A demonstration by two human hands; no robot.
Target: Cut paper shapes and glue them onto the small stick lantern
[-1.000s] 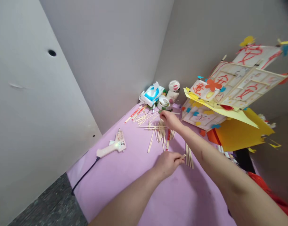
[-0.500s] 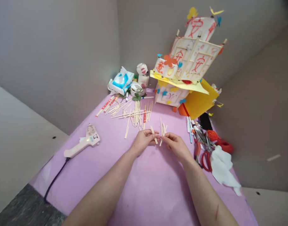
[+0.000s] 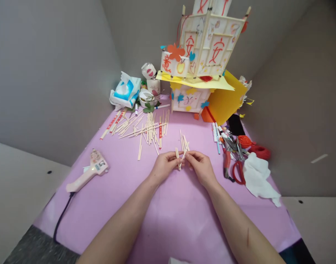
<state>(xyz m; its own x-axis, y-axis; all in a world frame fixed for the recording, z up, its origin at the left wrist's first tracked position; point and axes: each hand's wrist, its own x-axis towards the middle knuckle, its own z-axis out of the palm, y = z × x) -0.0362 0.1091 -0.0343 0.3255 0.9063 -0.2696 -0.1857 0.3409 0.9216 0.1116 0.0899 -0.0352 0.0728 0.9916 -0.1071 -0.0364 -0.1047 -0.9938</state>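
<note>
Over the middle of the purple-covered table [image 3: 157, 227], my left hand [image 3: 165, 167] is closed on short wooden sticks [image 3: 177, 158], pinched between thumb and fingers. Close beside it, my right hand [image 3: 200, 167] pinches another thin wooden stick [image 3: 185, 149], which slants across toward the left hand's sticks. A few more sticks [image 3: 182, 137] lie just beyond the fingertips. Farther off, a loose pile of wooden sticks [image 3: 151, 128] is spread out, some in red-printed paper wrappers [image 3: 160, 132].
A pink glue gun [image 3: 92, 168] with a dark cord lies left. Behind stand a tissue pack [image 3: 126, 91], jars [image 3: 153, 88] and a decorated paper-and-stick tower [image 3: 203, 47]. At right are markers [image 3: 216, 135], pliers [image 3: 226, 165], red-handled scissors [image 3: 238, 172], red string [image 3: 259, 151] and white cloth [image 3: 257, 176].
The camera view has shifted, so the tower sits higher and farther left. My hands have come closer together, and the right hand's stick now tilts across toward the left hand's sticks.
</note>
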